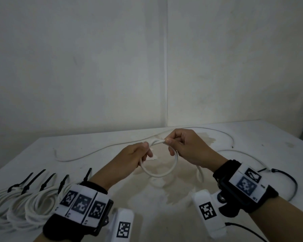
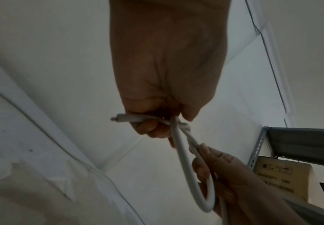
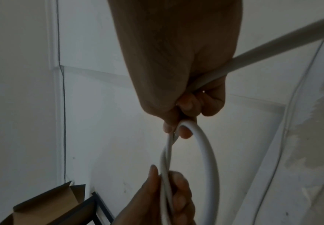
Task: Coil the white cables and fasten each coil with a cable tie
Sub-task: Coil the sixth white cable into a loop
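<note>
Both hands hold a white cable (image 1: 166, 172) above the white table (image 1: 252, 133), bent into one small loop that hangs between them. My left hand (image 1: 143, 151) grips the loop's left side where the strands cross (image 2: 176, 121), and the cable's plug end (image 2: 122, 118) sticks out of its fist. My right hand (image 1: 171, 142) pinches the top of the loop (image 3: 188, 123) between thumb and fingers. The rest of the cable trails off across the table (image 1: 224, 133). At the front left lie several coiled white cables (image 1: 19, 203), each fastened with a black tie (image 1: 35, 179).
A loose black cable tie (image 1: 287, 179) lies on the table to the right of my right wrist. The walls meet in a corner behind the table (image 1: 166, 84). A metal rack with a cardboard box (image 2: 284, 178) stands off to the side.
</note>
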`<state>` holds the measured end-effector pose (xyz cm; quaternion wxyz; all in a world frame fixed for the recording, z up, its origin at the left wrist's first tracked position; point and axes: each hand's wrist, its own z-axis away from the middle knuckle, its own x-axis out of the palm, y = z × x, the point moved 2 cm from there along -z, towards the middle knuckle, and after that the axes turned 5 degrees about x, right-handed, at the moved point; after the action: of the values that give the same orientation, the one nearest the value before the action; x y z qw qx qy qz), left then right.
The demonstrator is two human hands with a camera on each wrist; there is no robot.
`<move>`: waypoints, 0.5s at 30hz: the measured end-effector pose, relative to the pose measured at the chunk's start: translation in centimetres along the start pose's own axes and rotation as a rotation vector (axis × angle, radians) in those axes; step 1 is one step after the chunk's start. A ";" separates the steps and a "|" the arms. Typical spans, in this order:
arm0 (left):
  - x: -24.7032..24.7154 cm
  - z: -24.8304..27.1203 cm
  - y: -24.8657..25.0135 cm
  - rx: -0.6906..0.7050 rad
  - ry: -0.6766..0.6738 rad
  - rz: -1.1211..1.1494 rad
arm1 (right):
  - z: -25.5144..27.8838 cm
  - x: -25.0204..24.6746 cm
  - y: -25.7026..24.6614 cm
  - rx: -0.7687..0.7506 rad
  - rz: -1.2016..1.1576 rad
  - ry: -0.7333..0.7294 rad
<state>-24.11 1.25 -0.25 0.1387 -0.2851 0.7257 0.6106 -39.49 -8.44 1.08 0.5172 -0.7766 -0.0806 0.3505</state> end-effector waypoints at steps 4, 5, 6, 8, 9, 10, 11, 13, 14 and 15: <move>0.0 0.5 -0.3 0.035 -0.034 -0.091 | 0.0 -0.5 0.0 -0.028 -0.008 0.015; 0.0 0.5 -0.3 0.046 -0.018 -0.081 | -0.1 -0.5 -0.1 -0.036 -0.001 0.014; 0.0 0.5 -0.3 0.046 -0.006 -0.056 | -0.1 -0.4 0.0 -0.043 0.007 0.015; 0.1 0.5 -0.3 -0.001 -0.019 0.063 | -0.2 -0.2 0.2 -0.051 0.030 0.035; 0.1 0.5 -0.3 -0.043 -0.045 0.139 | -0.3 -0.2 0.4 -0.049 0.039 0.049; 0.1 0.4 -0.3 -0.085 -0.074 0.219 | -0.3 -0.1 0.6 -0.050 0.041 0.062; 0.1 0.4 -0.2 -0.120 -0.092 0.308 | -0.3 -0.1 0.6 -0.054 0.039 0.073; 0.0 0.3 0.1 -0.169 -0.075 0.495 | -0.3 0.0 0.7 -0.075 0.032 0.095; 0.0 0.2 0.2 -0.186 -0.047 0.581 | -0.3 0.0 0.6 -0.090 0.032 0.108; 0.1 0.2 0.3 -0.199 -0.015 0.666 | -0.3 0.1 0.6 -0.104 0.032 0.120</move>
<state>-24.40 1.44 -0.06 -0.0911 -0.0403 0.7147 0.6923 -39.40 -8.88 0.61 0.4745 -0.8232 -0.0549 0.3069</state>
